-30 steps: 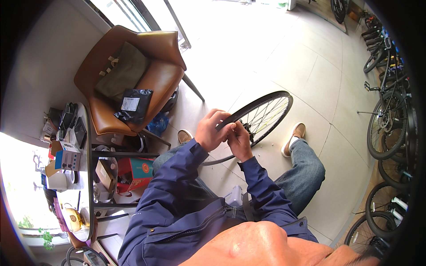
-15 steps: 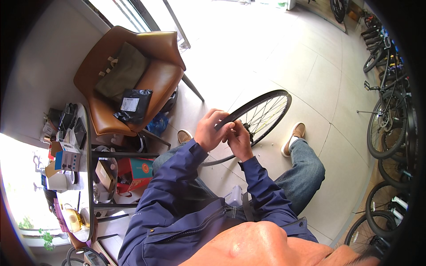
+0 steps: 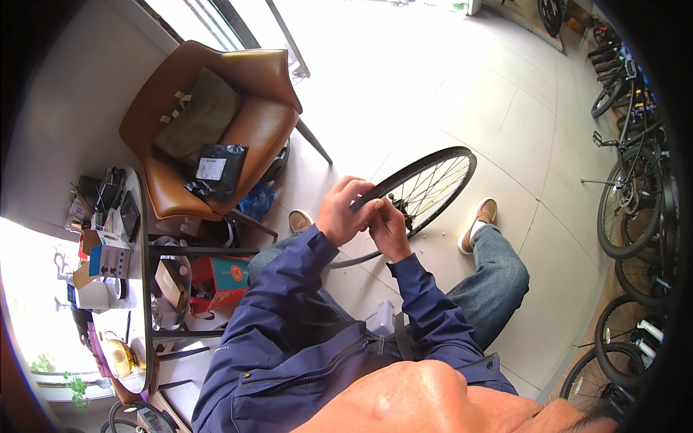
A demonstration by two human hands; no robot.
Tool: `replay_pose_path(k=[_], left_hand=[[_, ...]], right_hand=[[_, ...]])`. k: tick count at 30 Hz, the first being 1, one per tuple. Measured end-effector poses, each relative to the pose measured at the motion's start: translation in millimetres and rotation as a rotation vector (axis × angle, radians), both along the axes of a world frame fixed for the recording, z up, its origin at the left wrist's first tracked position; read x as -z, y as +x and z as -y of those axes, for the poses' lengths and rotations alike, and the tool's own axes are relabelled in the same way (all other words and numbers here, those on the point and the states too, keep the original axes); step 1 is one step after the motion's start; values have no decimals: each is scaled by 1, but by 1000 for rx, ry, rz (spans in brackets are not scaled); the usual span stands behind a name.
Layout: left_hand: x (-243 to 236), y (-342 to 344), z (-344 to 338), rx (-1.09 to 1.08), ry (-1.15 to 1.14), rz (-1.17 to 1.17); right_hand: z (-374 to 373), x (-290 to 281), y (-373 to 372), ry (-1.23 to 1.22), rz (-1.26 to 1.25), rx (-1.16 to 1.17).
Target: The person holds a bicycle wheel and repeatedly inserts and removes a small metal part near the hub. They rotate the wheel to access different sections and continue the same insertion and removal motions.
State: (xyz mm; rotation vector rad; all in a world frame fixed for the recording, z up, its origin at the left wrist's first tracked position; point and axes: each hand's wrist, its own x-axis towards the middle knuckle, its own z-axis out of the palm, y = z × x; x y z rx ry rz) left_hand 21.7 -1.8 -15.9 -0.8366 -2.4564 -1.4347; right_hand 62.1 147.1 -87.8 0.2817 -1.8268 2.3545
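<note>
A black spoked bicycle wheel (image 3: 433,177) stands on the pale tiled floor between my knees. My left hand (image 3: 345,211) curls over the wheel's near rim and grips it. Right beside it, my right hand (image 3: 390,227) pinches the same rim, fingertips touching the left hand's fingers. Both arms wear dark blue jacket sleeves. My legs in blue jeans and tan shoes (image 3: 482,216) spread to either side of the wheel. What lies under the fingers is hidden.
A brown leather armchair (image 3: 216,123) with a green cushion and a black packet stands at upper left. A cluttered shelf table (image 3: 119,245) with boxes is at left. Several bicycles (image 3: 635,180) line the right edge. A red box (image 3: 227,278) sits under the table.
Both hands stay on the wheel's rim with only slight finger shifts. The wheel has not visibly moved.
</note>
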Motion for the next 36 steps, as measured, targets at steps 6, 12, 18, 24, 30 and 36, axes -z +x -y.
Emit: replay_pose_path(k=[6, 12, 18, 24, 30, 36], left_hand=[[0, -3, 1, -17, -33, -59], [1, -3, 0, -61, -61, -105], [2, -1, 1, -102, -98, -116], [4, -3, 0, -122, -117, -190], [3, -2, 2, -91, -102, -116], [2, -2, -1, -96, -92, -168]], right_hand=[[0, -2, -1, 43, -6, 64], [-5, -7, -1, 352, -91, 219], [2, -6, -1, 411, -58, 257], [1, -4, 1, 304, -52, 222], [-4, -2, -3, -48, 167, -49], [3, 4, -5, -122, 49, -73]])
